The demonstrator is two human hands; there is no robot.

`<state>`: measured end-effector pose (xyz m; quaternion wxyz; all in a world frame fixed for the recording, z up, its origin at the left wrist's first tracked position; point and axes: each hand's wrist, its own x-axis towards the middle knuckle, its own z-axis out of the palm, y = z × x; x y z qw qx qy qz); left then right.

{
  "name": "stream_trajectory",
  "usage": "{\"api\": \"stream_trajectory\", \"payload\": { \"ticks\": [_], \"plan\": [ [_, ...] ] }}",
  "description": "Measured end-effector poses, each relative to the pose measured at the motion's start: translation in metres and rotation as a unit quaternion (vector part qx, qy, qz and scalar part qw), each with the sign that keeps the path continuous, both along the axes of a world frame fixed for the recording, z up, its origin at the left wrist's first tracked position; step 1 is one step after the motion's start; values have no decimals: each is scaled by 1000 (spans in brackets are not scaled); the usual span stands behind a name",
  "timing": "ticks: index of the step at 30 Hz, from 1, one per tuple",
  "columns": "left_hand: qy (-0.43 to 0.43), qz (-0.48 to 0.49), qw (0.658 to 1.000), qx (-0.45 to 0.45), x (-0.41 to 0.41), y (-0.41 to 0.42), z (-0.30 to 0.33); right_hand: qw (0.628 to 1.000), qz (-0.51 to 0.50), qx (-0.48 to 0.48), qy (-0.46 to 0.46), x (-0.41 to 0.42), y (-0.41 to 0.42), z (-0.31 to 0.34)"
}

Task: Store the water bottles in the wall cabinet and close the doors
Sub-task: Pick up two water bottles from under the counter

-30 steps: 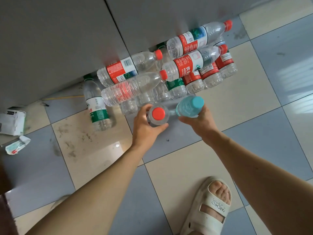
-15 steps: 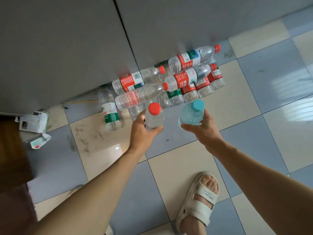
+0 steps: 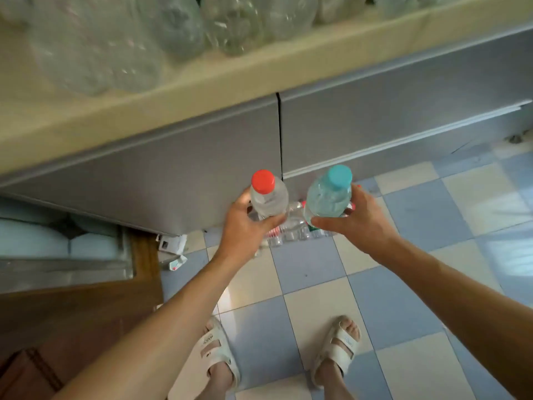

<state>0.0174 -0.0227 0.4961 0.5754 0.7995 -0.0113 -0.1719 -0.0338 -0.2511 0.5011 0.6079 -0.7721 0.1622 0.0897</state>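
Both arms reach forward, held out in front of the grey cabinet doors (image 3: 202, 157). The left hand (image 3: 245, 226) curls its fingers and thumb round the red-capped bottle (image 3: 266, 197), held upright just left of the seam between the doors. The right hand (image 3: 357, 217) grips the blue-capped bottle (image 3: 328, 194) upright, just right of that seam. More bottles (image 3: 291, 226) lie on the tiled floor (image 3: 418, 215) at the foot of the doors, below the hands.

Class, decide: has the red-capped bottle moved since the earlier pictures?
Yes. The red-capped bottle, gripped by the left hand, has risen from the floor bottles.
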Motion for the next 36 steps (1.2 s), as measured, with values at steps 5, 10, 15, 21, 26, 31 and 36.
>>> {"api": "stream_trajectory", "payload": {
  "ticks": [5,10,15,21,26,31,36],
  "plan": [
    [-71,47,996,-38,20,39,160,998,31,19,-59,35,31,161],
    [-136,77,984,-82,55,96,289,991,43,51,-119,66,78,298],
    [-213,91,966,-114,96,162,406,979,29,72,-189,103,145,418],
    [-297,85,943,-120,139,222,531,959,14,100,-263,149,218,541],
    [-366,84,916,-140,172,239,624,939,2,112,-325,187,240,634],
    [-413,111,890,-159,198,236,695,918,2,120,-378,220,235,710],
    [-478,147,857,-128,220,230,757,886,11,142,-440,255,223,772]
  ]
}}
